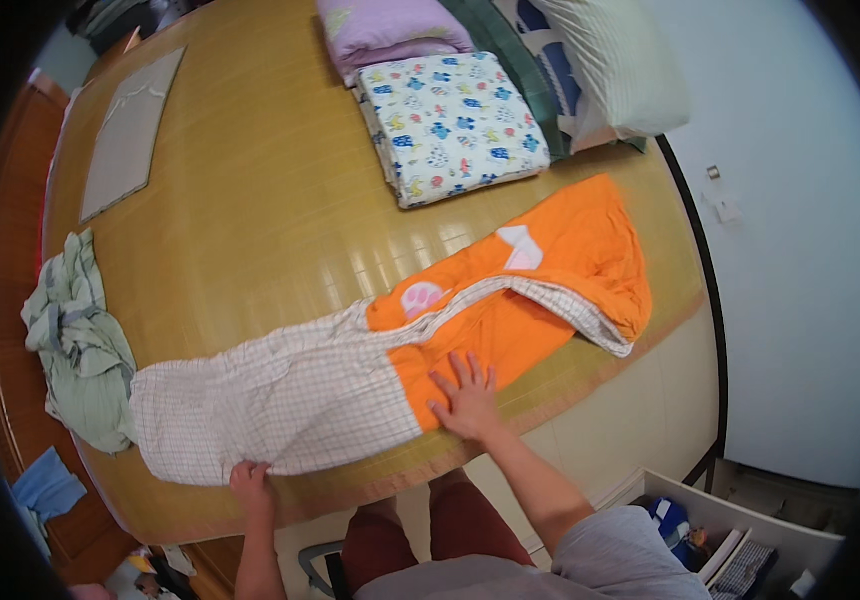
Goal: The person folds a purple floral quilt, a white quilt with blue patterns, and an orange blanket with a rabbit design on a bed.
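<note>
A long cloth cover, half orange and half white with a grid check, lies spread along the near side of the bed; its checked part (290, 410) is to the left and its orange part (550, 240) to the right. Pink-and-white patches show on the orange, and one fold opens onto checked lining. At the near edge of the checked part, my left hand (252, 482) pinches the cloth between closed fingers. My right hand (470, 402) rests flat, fingers spread, on the orange cloth beside the seam.
A yellow mat (240, 220) covers the bed. Toward the back lie a folded patterned quilt (455, 125), a purple quilt (390, 30) and a striped pillow (625, 70). Crumpled green cloth (85, 350) and a flat grey board (135, 135) are left. An open drawer (740, 540) stands right.
</note>
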`<move>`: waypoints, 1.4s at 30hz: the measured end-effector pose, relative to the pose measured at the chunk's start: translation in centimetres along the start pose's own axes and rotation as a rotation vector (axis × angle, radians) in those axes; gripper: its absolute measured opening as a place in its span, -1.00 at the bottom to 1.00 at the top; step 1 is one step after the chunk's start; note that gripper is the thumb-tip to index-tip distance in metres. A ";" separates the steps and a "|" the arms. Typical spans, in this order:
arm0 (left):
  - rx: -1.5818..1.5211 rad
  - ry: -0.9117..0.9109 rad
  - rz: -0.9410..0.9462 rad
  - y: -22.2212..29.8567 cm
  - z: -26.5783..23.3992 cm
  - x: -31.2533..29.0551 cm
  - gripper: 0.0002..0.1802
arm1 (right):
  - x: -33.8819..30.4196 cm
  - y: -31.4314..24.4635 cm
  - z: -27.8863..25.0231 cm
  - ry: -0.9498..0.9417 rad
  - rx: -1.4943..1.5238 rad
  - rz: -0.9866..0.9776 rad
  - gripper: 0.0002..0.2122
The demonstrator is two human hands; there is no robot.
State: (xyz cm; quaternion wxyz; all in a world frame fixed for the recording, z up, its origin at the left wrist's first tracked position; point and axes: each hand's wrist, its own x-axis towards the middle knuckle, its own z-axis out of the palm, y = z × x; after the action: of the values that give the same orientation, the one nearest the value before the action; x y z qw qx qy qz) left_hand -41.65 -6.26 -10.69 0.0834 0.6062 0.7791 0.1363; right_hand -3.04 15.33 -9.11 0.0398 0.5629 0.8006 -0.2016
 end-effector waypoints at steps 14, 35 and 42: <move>0.063 -0.111 -0.277 6.7 -0.2 -0.7 -0.50 | -3.7 11.8 -3.1 0.397 0.931 0.436 -0.88; 0.040 -0.225 0.327 53.1 13.8 19.4 -0.32 | -3.2 43.9 -4.7 0.081 0.955 0.907 -0.55; 0.000 -0.245 0.296 53.2 14.4 19.5 -0.34 | -1.9 43.0 -9.3 0.104 1.016 0.676 -0.68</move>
State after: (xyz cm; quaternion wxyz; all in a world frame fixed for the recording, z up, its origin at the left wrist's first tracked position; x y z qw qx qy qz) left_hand 6.75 26.28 -7.02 0.1567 0.7262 0.6655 0.0720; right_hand 38.62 29.26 -12.02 -0.2112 0.7435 0.3821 -0.5066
